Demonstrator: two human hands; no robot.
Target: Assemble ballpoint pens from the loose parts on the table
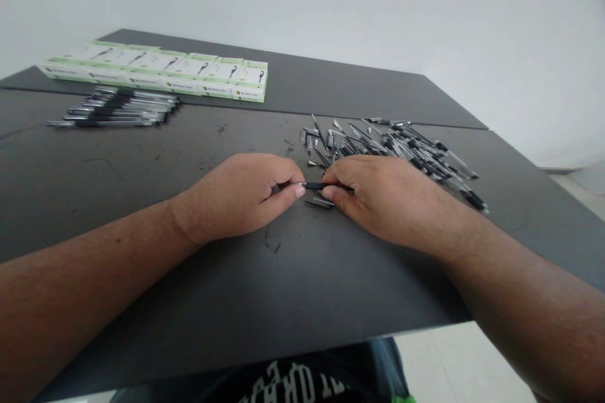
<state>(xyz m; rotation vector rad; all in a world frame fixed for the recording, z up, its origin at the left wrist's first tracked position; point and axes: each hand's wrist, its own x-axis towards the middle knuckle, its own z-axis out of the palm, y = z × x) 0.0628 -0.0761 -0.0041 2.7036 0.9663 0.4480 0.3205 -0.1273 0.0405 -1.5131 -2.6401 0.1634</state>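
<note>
Above the dark table, my left hand [250, 192] and my right hand [378, 195] meet at a pen [314, 186]. The left thumb and forefinger pinch its left end, where a bit of silver tip shows. From the other side, my right fingers are closed round the black section, and the rest of the pen is mostly hidden in that hand. Just behind and below the right fingers lie loose pen caps [320, 203]. A messy heap of pen parts and clear pen barrels [401, 148] spreads beyond my right hand.
Far left, a row of green and white boxes [189, 72] stands on the table [227, 321]. In front of it lies a pile of pens [118, 107], side by side. A white wall rises behind, and the table's near edge is close to my body.
</note>
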